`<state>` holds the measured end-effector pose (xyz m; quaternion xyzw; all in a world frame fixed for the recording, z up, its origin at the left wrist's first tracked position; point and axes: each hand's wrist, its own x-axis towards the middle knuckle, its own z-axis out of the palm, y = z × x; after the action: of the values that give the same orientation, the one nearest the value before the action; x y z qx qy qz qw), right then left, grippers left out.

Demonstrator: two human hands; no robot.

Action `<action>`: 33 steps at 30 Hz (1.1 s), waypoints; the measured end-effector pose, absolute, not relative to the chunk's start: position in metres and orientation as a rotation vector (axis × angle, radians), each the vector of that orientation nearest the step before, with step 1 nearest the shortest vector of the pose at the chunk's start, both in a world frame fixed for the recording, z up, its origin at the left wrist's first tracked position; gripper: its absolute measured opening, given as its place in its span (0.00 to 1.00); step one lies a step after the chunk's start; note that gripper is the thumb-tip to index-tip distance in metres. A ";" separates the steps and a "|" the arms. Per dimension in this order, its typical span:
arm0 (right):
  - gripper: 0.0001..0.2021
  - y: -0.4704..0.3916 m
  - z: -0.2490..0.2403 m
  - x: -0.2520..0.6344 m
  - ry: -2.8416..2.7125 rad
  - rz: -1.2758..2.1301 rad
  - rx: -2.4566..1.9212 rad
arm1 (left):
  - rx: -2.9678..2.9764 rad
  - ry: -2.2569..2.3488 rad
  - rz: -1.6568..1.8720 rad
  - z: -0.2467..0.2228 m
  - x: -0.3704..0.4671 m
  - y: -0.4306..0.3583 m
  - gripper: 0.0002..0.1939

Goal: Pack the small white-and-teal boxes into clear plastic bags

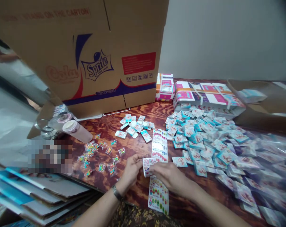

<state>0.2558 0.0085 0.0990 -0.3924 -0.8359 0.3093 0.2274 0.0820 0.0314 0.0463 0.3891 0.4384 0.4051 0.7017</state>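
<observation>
In front of me, my left hand [131,170] pinches the left edge of a small sticker sheet [146,162] printed with rows of pink and dark ovals. My right hand [169,177] is closed at the sheet's right side, its fingertips partly hidden. Beneath both lies a long strip of sticker sheets [159,143] with coloured oval pictures, running toward my lap. Left of the strip is a small group of white-and-blue little boxes [133,126] with a red hand print. Small clear packets of colourful candy [102,167] are scattered beyond my left hand.
A big cardboard carton [133,37] stands at the back left. A large heap of little boxes [204,138] covers the right side, before printed packs [204,91] and an open carton [273,104]. A lidded bottle [80,132] and stacked flat cardboard [43,195] are at the left.
</observation>
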 end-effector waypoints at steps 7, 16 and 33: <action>0.13 0.021 0.081 0.253 -2.039 0.696 -1.356 | 0.777 0.875 0.884 0.053 0.080 0.028 0.13; 0.09 0.024 0.072 0.244 -2.118 0.652 -1.423 | 1.172 0.915 0.849 0.059 0.074 0.023 0.14; 0.11 0.022 0.048 0.224 -2.054 1.431 -1.165 | 1.696 1.194 0.970 0.039 0.038 -0.001 0.09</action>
<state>0.2239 0.0222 0.0481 -0.4142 -0.7305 0.5089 0.1893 0.0380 -0.0006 0.0389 0.6745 0.4750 0.3857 0.4132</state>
